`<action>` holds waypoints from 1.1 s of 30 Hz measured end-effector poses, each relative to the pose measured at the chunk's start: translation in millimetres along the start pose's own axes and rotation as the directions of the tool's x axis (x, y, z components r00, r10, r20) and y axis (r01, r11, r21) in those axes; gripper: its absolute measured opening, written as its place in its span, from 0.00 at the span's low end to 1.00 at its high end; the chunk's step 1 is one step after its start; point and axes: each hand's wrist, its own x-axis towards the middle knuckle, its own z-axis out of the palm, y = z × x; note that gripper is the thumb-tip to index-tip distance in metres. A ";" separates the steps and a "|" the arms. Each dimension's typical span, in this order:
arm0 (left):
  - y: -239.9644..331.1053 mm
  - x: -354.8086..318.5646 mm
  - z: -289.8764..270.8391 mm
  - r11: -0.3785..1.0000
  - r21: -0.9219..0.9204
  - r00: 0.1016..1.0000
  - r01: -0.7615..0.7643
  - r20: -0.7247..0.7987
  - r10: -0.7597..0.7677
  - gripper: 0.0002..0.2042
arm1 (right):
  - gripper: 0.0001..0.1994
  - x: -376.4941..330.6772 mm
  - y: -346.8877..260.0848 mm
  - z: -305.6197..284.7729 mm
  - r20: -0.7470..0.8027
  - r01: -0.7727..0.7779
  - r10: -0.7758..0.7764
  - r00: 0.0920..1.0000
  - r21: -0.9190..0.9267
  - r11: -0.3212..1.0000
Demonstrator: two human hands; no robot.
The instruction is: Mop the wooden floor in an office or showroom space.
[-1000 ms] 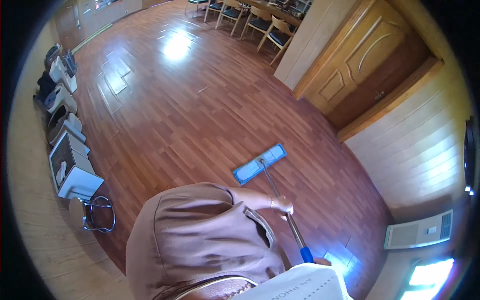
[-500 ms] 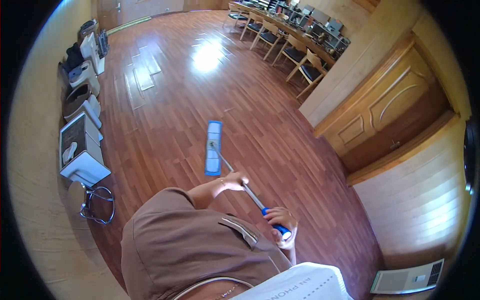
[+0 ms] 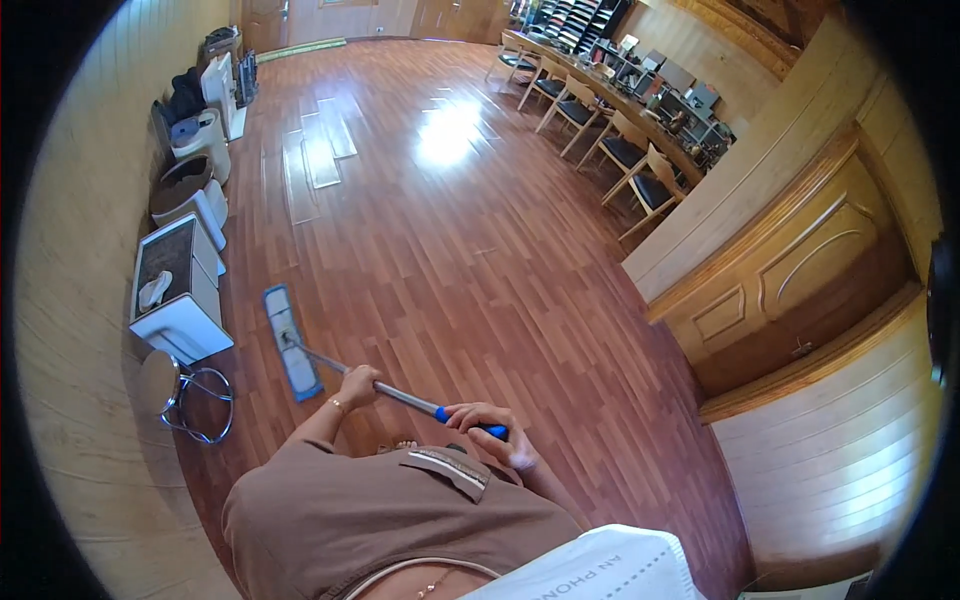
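Note:
I hold a flat mop with both hands. Its blue and white pad (image 3: 290,341) lies flat on the wooden floor (image 3: 450,230) at my front left, close to the left wall. The metal handle (image 3: 400,394) runs from the pad back to me. My left hand (image 3: 360,384) grips the handle at its middle. My right hand (image 3: 490,425) is closed around the blue grip at the handle's end. My brown shirt fills the lower middle of the view.
Along the left wall stand a white open box (image 3: 178,295), a round bin (image 3: 185,195), other appliances and a metal wire stand (image 3: 190,400). Wooden chairs (image 3: 625,150) line a long desk at the back right. A panelled wooden door (image 3: 790,290) is on the right.
The mop pad has swept from my front right across the floor to my left, ending near the left wall. My view has turned left with it.

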 end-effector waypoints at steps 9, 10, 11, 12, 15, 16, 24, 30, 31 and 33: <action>33.5 -22.9 -30.6 0.995 -0.088 0.998 0.056 -0.014 -0.057 0.07 | 0.06 8.5 -47.3 16.0 -0.019 -0.032 0.032 0.999 0.001 1.000; 34.3 -16.5 -23.0 0.998 -0.068 1.000 0.013 -0.011 -0.014 0.07 | 0.06 4.2 -58.3 17.7 -0.032 0.003 -0.003 0.999 -0.030 1.000; 42.9 -13.6 -22.1 0.992 -0.121 0.999 -0.028 -0.041 0.023 0.07 | 0.06 -0.6 -68.2 19.2 -0.051 0.011 -0.014 0.999 -0.059 0.998; 56.8 -8.1 -21.9 0.983 -0.169 0.995 -0.074 -0.074 0.062 0.07 | 0.06 -8.5 -79.2 20.5 -0.054 0.050 -0.056 0.997 -0.114 0.992; 106.0 -10.6 -25.7 0.954 -0.257 0.987 -0.157 -0.074 0.143 0.09 | 0.10 -29.0 -111.5 24.5 0.013 0.155 -0.159 0.987 -0.299 0.942; 115.8 -4.8 -16.0 0.946 -0.260 0.981 -0.195 -0.065 0.185 0.10 | 0.11 -36.3 -133.4 30.4 0.069 0.188 -0.176 0.982 -0.412 0.891; 226.8 -22.7 32.5 0.734 -0.545 0.894 -0.406 -0.073 0.441 0.16 | 0.16 -86.3 -174.8 68.9 0.200 0.327 -0.261 0.944 -0.661 0.675; 288.3 -36.2 57.3 0.411 -0.903 0.776 -0.124 0.169 0.607 0.02 | 0.16 -99.5 -185.0 77.4 0.266 0.479 -0.398 0.878 -0.471 0.741; 298.3 -45.2 49.8 0.586 -0.761 0.739 -0.279 0.219 0.636 0.05 | 0.16 -99.0 -183.3 75.6 0.262 0.481 -0.404 0.877 -0.466 0.742; 312.3 -52.6 47.8 0.577 -0.770 0.745 -0.272 0.212 0.633 0.06 | 0.17 -95.0 -176.4 70.3 0.298 0.507 -0.425 0.854 -0.299 0.808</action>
